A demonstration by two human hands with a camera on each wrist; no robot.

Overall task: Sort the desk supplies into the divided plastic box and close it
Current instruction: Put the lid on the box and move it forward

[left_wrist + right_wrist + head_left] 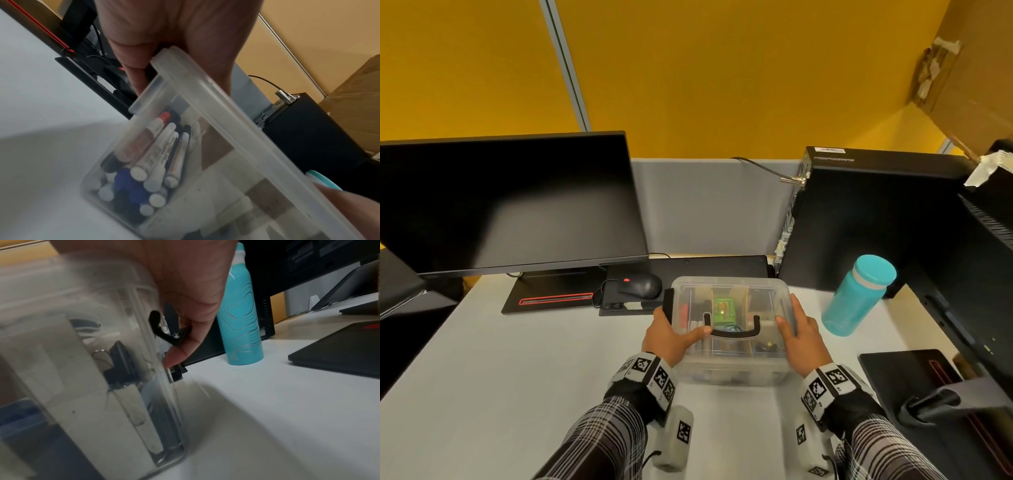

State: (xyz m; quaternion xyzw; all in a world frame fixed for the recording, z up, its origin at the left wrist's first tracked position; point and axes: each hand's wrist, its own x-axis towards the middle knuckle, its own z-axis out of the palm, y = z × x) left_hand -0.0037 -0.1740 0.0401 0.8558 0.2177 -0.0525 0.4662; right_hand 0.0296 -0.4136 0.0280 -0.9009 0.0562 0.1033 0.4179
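Note:
The clear divided box (pixel 756 291) stands on the white desk with its lid on and a black handle (pixel 732 331) lying flat on top. My left hand (pixel 678 334) grips its left edge, thumb on the lid and fingers curled under the rim by the black left latch (pixel 668 305). My right hand (pixel 799 334) holds the right edge, thumb on the lid. Its fingers (pixel 179 352) press the black right latch (pixel 166 332). Markers (pixel 156 155) lie in the left compartment, and a green item (pixel 724 308) in the middle one.
A teal bottle (pixel 858 294) stands just right of the box. Behind are a black mouse (pixel 640 286), a keyboard on edge (pixel 709 267), a monitor (pixel 506 202) and a black computer tower (pixel 859 219). A second monitor's base (pixel 914 383) is at the right.

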